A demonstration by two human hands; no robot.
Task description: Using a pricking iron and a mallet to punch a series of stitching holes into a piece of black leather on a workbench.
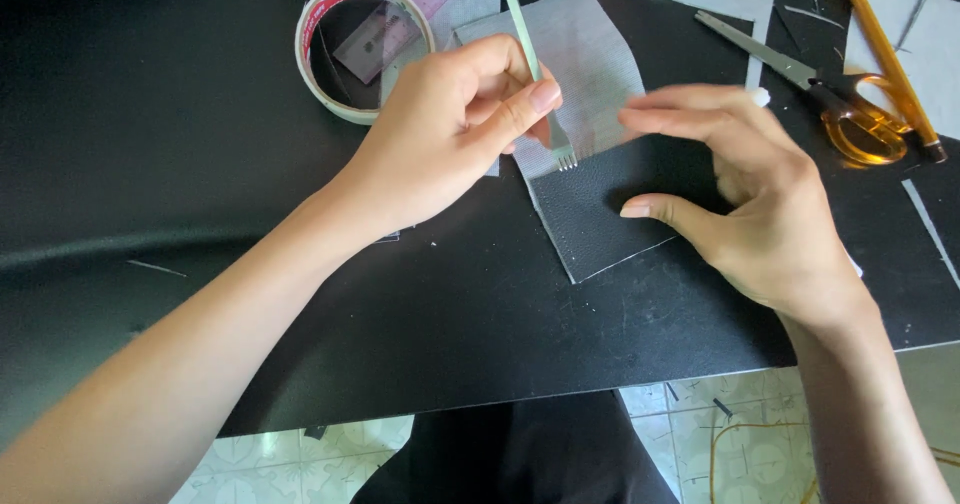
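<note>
Pronged punch [540, 74], a slim pale green tool with small metal teeth at its lower end, is sitting pinched in the fingers [540, 96] of the left hand [450, 129], which are closing together around its shaft. Its long axis is running nearly upright, leaning slightly toward the far edge of the counter [200, 164], and its teeth are touching the near edge of a grey cloth piece [590, 54] where that meets a black leather patch [600, 214]. The right hand [760, 204] is hovering just to the right of the teeth, fingers spread apart and holding nothing, thumb tip lying on the leather patch. So the left hand is the one on the tool, and the patch is lying directly beneath and between both hands, near the middle of the counter. Further out, a roll of tape [362, 49] is resting toward the far edge on the left, and orange-handled scissors [830, 94] are lying beside a yellow pencil [885, 54] at the far right corner.
</note>
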